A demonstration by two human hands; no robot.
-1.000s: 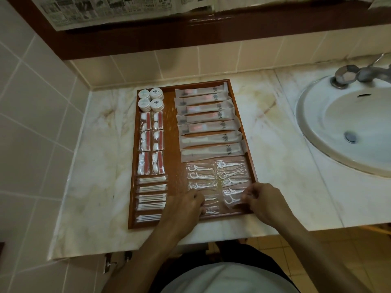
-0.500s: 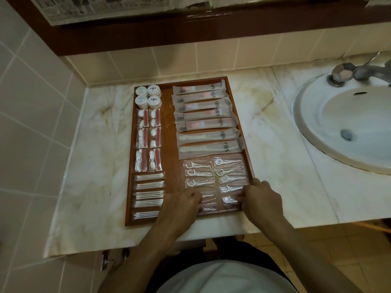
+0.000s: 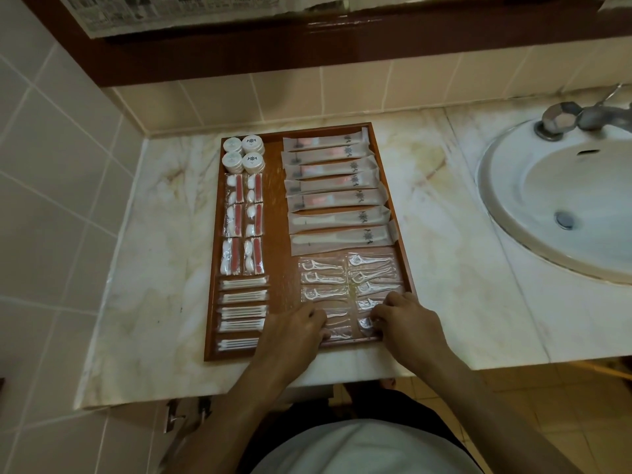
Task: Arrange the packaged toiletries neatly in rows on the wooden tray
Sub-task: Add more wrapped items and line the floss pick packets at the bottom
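resting at the near end of the wooden tray [image 3: 277,213], our left hand [image 3: 294,333] and right hand [image 3: 407,328] sit side by side with fingers curled down onto the clear floss-pick packets [image 3: 323,277]. our left hand's fingertips press on the nearest packets of the left column, and our right hand's fingertips touch or pinch the nearest packets of the right column; we cannot tell whether either hand truly grips a packet or only presses it flat. just beyond our knuckles the remaining floss picks lie in two columns, and farther beyond them the long toothbrush sachets [image 3: 337,196] are stacked in one row of overlapping strips. to the left of our left hand lie the cotton-bud packets [image 3: 243,304], then beyond those the red-and-white packets [image 3: 243,222] in pairs, and at the far corner four round white containers [image 3: 243,153]. the tray rests on the marble counter [image 3: 455,254], and well off to the right of our right hand are the white basin [image 3: 561,203] and its metal tap [image 3: 578,119].
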